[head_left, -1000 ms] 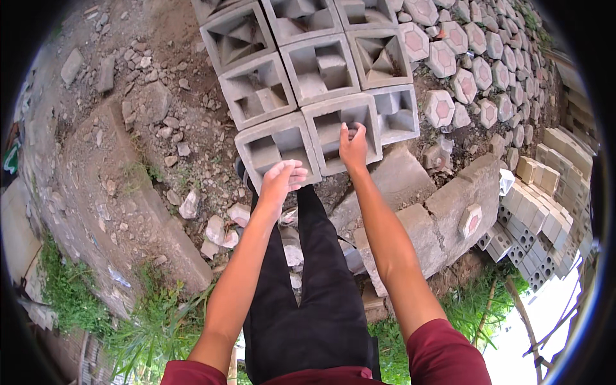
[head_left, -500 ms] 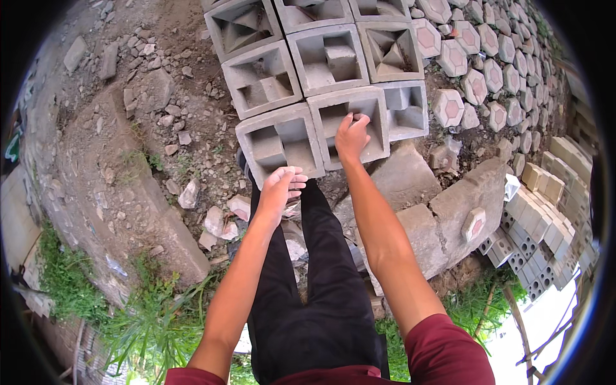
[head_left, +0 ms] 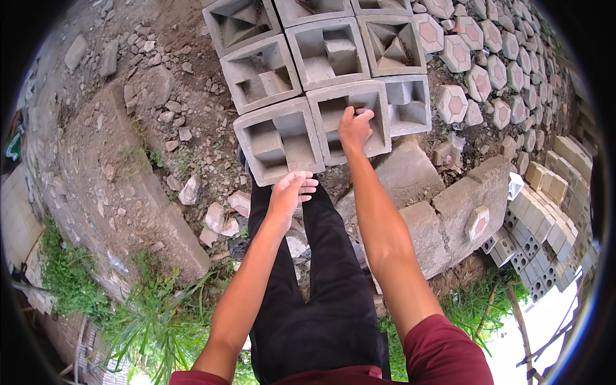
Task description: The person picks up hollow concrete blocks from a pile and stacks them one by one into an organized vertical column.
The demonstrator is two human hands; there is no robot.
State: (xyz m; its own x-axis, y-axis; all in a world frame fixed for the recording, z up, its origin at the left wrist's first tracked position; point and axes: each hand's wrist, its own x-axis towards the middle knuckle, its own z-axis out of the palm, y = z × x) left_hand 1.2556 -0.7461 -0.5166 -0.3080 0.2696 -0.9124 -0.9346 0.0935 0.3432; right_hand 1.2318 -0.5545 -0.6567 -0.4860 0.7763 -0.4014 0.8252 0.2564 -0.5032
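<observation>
Right hand [head_left: 355,127] reaches into a hollow concrete block [head_left: 350,119], fingers curled over its inner edge, nothing inside but its sloped walls. Left hand [head_left: 290,192] hovers with fingers spread, just below the neighbouring block [head_left: 279,140].

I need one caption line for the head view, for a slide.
Right hand grips a hollow concrete block; left hand hovers open.

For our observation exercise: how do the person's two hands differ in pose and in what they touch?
The right hand reaches further forward and grips the rim of a grey square hollow concrete block. The left hand hangs open, fingers spread, at the near edge of the neighbouring grey hollow block, gripping nothing. Both are bare.
</observation>
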